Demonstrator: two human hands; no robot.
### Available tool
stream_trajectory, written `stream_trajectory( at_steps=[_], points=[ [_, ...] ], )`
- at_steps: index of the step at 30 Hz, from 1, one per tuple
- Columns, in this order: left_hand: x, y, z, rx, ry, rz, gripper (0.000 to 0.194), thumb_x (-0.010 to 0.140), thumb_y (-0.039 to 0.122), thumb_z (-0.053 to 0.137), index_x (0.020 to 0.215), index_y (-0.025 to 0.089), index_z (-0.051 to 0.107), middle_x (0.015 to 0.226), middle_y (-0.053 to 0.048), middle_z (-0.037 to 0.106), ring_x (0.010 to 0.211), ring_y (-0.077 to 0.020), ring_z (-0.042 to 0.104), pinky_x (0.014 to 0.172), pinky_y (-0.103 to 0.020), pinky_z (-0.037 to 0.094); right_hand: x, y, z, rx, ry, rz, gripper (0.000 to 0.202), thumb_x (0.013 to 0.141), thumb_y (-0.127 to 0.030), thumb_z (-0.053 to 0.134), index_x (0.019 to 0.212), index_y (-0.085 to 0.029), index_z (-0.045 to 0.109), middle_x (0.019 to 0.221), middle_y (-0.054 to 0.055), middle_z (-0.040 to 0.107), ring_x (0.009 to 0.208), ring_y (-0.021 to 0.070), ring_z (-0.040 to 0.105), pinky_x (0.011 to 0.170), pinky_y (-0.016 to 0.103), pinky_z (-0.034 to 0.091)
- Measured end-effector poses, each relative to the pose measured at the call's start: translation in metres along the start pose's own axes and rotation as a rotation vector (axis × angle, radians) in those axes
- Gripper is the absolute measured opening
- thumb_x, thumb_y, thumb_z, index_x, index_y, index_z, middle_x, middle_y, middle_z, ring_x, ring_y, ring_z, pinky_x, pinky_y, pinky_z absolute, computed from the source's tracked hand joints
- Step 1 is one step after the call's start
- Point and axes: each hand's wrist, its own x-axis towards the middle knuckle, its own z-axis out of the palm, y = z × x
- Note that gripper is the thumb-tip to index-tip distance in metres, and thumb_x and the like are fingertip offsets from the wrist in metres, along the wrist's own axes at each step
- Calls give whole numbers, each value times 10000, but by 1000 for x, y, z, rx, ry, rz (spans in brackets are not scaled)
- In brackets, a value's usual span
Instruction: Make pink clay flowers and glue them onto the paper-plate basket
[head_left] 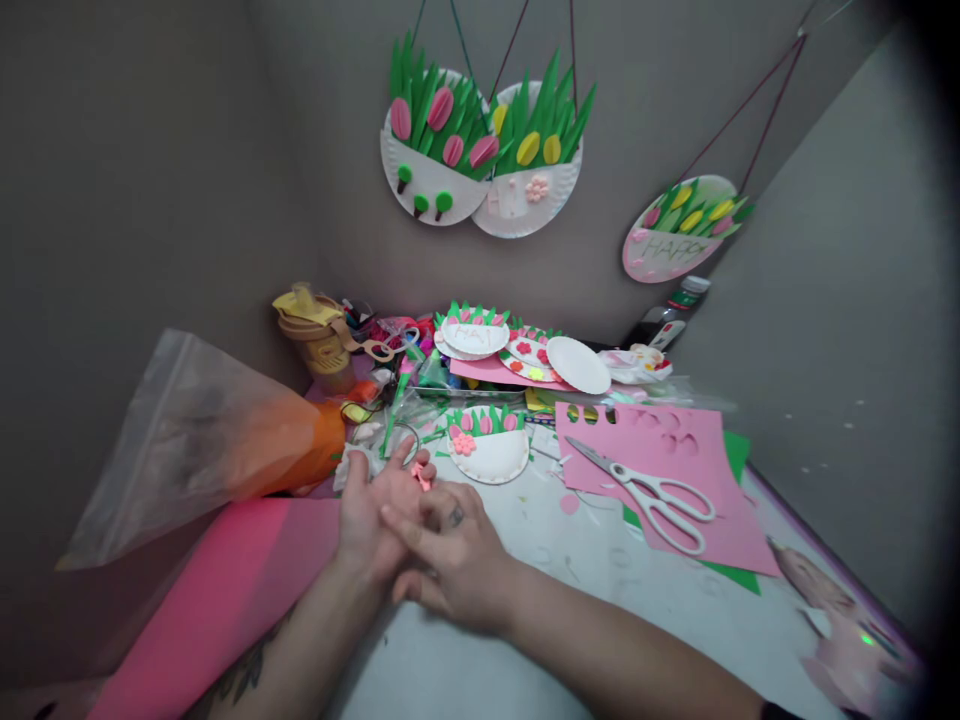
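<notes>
Presently our left hand (382,505) is palm up, mostly open, to the left of the plate (491,460) and closer to us than it. A small pink piece (421,477) is at its partly curled fingers, just in front of the plate on its left side. Our right hand (469,560) comes over with bent fingers, and one fingertip touches the left palm; whether it also grips something, we cannot tell. The plate lies flat on the table (555,630), with green paper grass, pink tulips and a pink flower (464,443) at its left part. To the right of the plate we see white scissors (619,471), a little opened, resting on a pink sheet (720,450), and under this sheet a green sheet (739,578) shows. To the left of the plate stand a clear bag (247,440) with orange stuff inside and, farther back, a cup (319,345). Behind the plate, to its right, is a bare disc (579,364). Higher above the plate, two decorated baskets (435,185) hang by strings, and a third basket (664,255) hangs to the right.
</notes>
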Motion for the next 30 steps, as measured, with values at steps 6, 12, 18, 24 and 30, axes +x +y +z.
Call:
stream_trajectory(
  at_steps=[6,12,18,24,30],
  points=[
    [-2,-1,0,-16,-26,54,542,881,617,279,1007,164,550,854,-72,512,686,-182,524,598,-345,505,0,0,-2,41,-14,9,602,846,-632,492,1311,-251,522,949,82,544,900,238,436,821,405,398],
    [-1,-1,-1,-1,-22,52,538,887,602,282,1013,154,551,855,-73,510,687,-180,527,609,-351,506,1,2,0,48,-57,97,608,864,-623,462,1330,-235,508,946,88,522,895,240,416,821,419,394],
    [-4,-1,5,37,18,-23,540,879,617,292,1021,169,558,871,-83,532,701,-189,533,606,-369,514,0,4,1,25,-60,79,699,812,-694,477,1358,-257,480,940,87,532,885,244,419,809,410,390],
    [-3,0,3,27,-27,41,507,881,608,296,970,178,550,853,-68,514,693,-180,527,611,-351,512,1,1,-2,21,-15,25,649,840,-684,434,1328,-263,510,935,83,542,879,240,437,791,391,397],
    [-3,-1,4,37,-17,51,515,884,608,284,992,176,543,857,-68,514,690,-182,539,606,-357,516,2,0,-4,5,-19,24,638,858,-663,428,1332,-242,502,956,89,556,890,241,452,796,399,399]
  ],
)
